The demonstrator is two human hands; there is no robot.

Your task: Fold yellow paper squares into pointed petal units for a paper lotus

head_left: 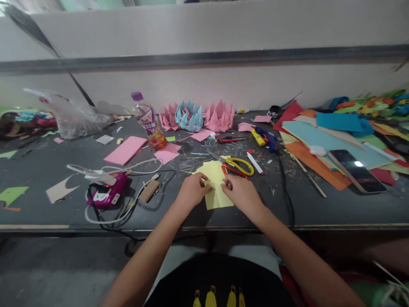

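Pale yellow paper (220,199) lies at the front middle of the dark table, with a fold line down it. My left hand (194,187) is at its left side, fingers curled and pinched on the paper. On the right side my right hand (241,192) pinches the paper too, its fingertips close to those of the left. Just beyond the hands lie scissors with yellow handles (244,165) and a red-handled tool (234,171), partly hidden by the right hand. A white marker (255,163) rests to their right.
Folded pink (220,117) and blue (189,117) paper pieces stand near the wall beside a bottle (149,123). A magenta power strip (110,192) with cables lies left. Right are a glue gun (270,140), coloured sheets (319,164) and a phone (356,170).
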